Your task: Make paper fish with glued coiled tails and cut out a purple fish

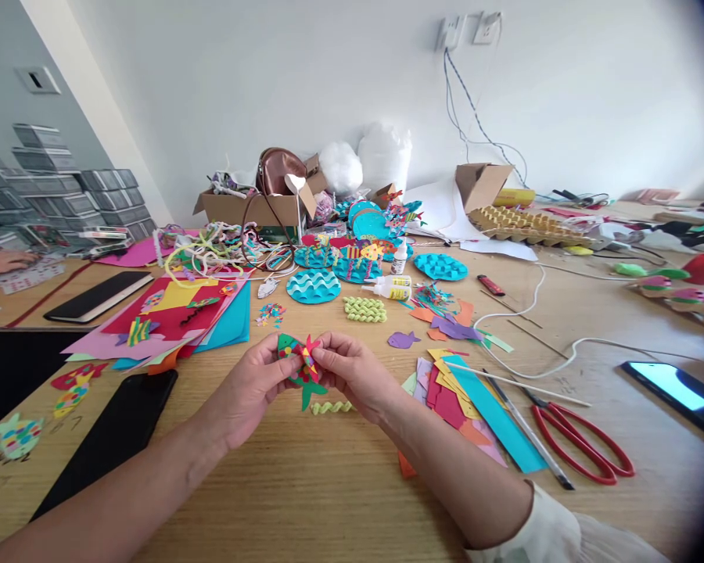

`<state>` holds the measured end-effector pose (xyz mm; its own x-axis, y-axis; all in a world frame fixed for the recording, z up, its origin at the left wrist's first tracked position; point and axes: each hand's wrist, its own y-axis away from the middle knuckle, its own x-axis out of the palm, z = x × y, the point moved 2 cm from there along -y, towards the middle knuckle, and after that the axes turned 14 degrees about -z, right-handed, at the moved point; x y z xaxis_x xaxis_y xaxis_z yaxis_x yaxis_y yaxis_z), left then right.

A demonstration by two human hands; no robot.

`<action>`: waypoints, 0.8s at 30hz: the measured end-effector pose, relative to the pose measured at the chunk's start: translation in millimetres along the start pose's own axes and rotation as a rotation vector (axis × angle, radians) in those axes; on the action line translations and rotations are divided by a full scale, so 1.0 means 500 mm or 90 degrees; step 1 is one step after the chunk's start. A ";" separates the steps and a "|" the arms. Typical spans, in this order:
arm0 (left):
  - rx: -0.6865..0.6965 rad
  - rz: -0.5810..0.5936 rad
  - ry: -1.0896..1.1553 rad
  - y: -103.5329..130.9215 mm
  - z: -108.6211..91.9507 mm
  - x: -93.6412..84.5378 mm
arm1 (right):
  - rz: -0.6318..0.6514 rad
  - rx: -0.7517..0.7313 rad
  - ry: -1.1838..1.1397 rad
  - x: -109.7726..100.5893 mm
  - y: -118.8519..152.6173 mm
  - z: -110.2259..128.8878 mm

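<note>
A brown bag tops the far cardboard box. Left hand and right hand fingers pinch a paper fish, white bottles beyond.

We've a blk notebook on the L, a dark flat slab nearer us, & a bright-screened phone far R. At the back we see a brown bag by a cardboard box, plus wall sockets up R of ctr.

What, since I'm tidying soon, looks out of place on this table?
A white bottle lies on its side beyond the right hand, while another bottle stands upright, so it may have tipped over; I see no spill.
</note>
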<state>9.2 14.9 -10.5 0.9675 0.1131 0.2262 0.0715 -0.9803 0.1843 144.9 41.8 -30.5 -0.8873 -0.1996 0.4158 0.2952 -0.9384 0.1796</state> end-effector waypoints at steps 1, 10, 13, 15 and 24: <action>-0.020 0.002 0.011 -0.001 0.003 0.001 | 0.000 0.008 -0.012 0.000 -0.001 -0.001; -0.061 -0.082 0.113 -0.011 -0.007 -0.006 | -0.101 -0.442 0.376 -0.011 -0.013 -0.001; -0.072 -0.065 0.095 -0.010 -0.005 -0.004 | -0.064 -0.675 0.525 -0.005 0.001 0.008; -0.073 -0.054 0.073 -0.010 -0.003 -0.003 | -0.055 -0.757 0.568 -0.002 0.008 0.015; -0.049 -0.013 -0.080 -0.010 -0.007 -0.003 | -0.058 -0.627 0.516 -0.010 0.000 0.026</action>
<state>6.3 20.1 -8.4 0.9892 0.1064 0.1007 0.0769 -0.9622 0.2612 153.9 46.5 -21.2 -0.9544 0.0889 -0.2852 0.1439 -0.6999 -0.6996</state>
